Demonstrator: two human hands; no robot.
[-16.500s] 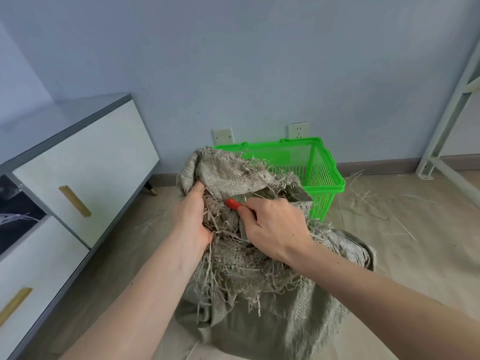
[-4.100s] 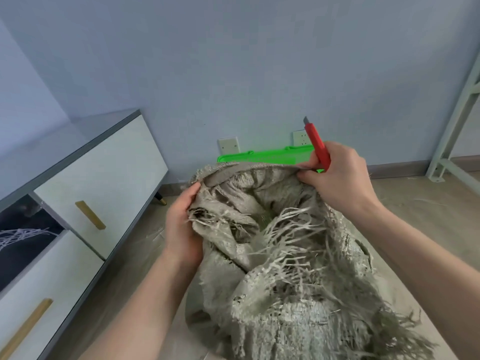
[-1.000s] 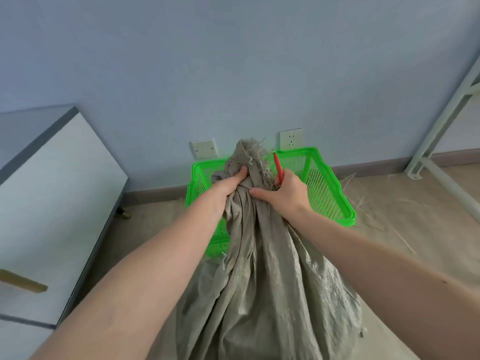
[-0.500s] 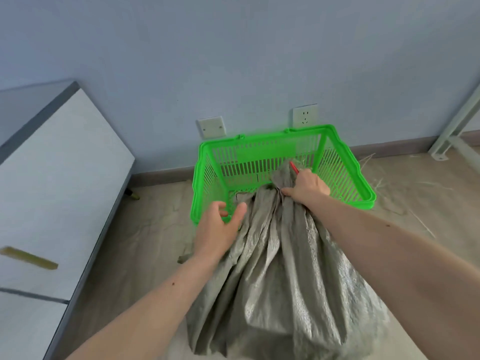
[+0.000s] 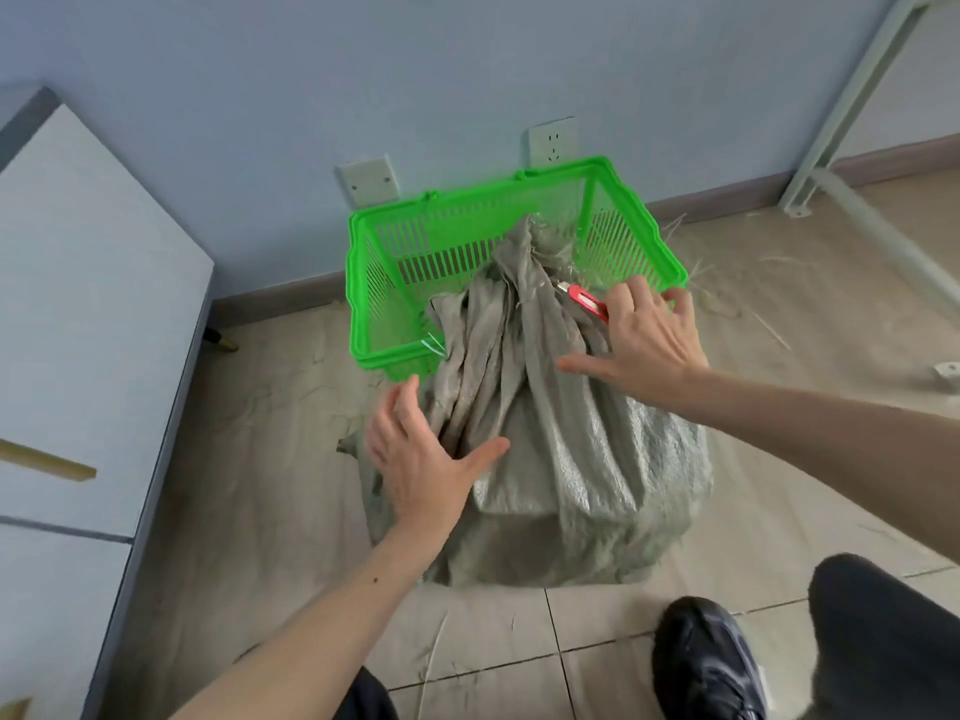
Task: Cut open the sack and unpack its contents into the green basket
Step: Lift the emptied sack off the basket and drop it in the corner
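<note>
The grey woven sack (image 5: 566,459) stands on the floor with its frayed neck draped over the near rim into the green basket (image 5: 363,283). My left hand (image 5: 421,459) is spread flat at the sack's left side, fingers straight. My right hand (image 5: 644,340) hovers over the sack's upper right with fingers and thumb spread. The red utility knife (image 5: 584,302) sticks out from under my right index finger towards the sack's neck; its rear end is hidden by the hand. Nothing of the sack's contents shows.
A white cabinet (image 5: 78,330) with gold handles runs along the left. The basket sits against the blue wall below two sockets (image 5: 551,142). A pale metal frame leg (image 5: 852,111) rises at the right. Loose fibres litter the floor; my dark shoe (image 5: 701,662) is at bottom right.
Both hands have let go of the bunched sack neck, which now lies in the basket. My left hand has dropped to the sack's side, and my right hand has opened and drawn back right.
</note>
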